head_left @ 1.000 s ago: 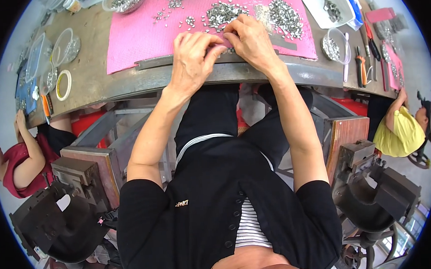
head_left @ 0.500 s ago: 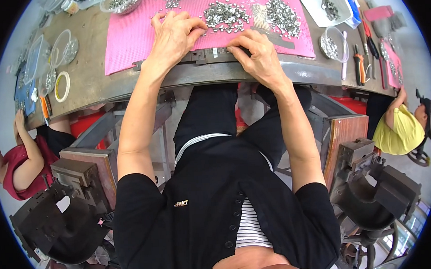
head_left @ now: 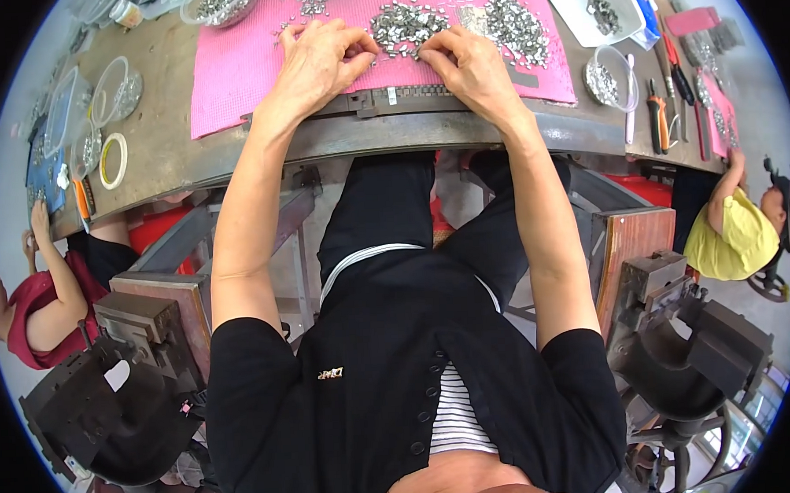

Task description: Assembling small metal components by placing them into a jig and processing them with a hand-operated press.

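A pink textured mat [head_left: 229, 91] covers the middle of the workbench. On it lie piles of small silvery metal pieces, one pile [head_left: 407, 24] just beyond my hands and another [head_left: 518, 30] farther right. Along the bench's near edge runs a long dark metal fixture [head_left: 406, 101] with a row of small slots and a pale piece set in it. My left hand [head_left: 321, 65] is over the mat, thumb and forefinger closed together. My right hand [head_left: 466, 67] pinches at the near edge of the closer pile. Whatever is between either hand's fingertips is too small to name.
To the right are a white tray [head_left: 570, 10], a round tub of metal pieces [head_left: 604, 83] and orange-handled pliers [head_left: 658, 120]. At left stand clear tubs [head_left: 124, 91] and a tape roll [head_left: 113, 160]. People in maroon [head_left: 45, 315] and yellow [head_left: 734, 240] sit either side.
My right hand has moved away from the fixture, up to the edge of the metal pile, uncovering more of the slotted row. My left hand stays nearly in place.
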`<move>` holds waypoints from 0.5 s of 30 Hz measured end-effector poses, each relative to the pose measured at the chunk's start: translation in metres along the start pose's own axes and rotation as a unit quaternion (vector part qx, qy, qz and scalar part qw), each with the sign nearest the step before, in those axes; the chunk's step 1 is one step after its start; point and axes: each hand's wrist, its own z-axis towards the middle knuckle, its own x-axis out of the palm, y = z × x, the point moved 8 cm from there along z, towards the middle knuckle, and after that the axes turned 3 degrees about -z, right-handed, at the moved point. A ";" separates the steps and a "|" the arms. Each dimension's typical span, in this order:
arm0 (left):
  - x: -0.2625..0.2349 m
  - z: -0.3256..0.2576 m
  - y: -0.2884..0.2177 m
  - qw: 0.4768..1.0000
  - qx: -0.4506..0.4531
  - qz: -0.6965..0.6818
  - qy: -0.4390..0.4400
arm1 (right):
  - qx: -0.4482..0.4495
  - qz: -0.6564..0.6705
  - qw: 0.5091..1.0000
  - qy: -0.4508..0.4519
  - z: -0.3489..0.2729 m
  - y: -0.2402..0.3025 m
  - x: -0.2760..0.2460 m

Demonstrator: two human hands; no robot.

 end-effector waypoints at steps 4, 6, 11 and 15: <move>0.002 0.003 0.005 0.999 -0.010 -0.042 0.017 | -0.021 -0.035 0.999 -0.008 0.000 0.004 0.002; 0.002 0.006 0.005 0.998 -0.027 -0.051 0.037 | -0.026 -0.050 0.998 0.001 -0.001 0.004 0.003; 0.003 0.005 0.007 0.999 -0.017 -0.040 0.027 | 0.005 -0.020 0.999 0.029 -0.002 -0.004 0.001; -0.001 0.000 0.001 1.000 -0.004 -0.020 -0.012 | -0.020 0.002 1.000 -0.012 -0.004 -0.001 -0.004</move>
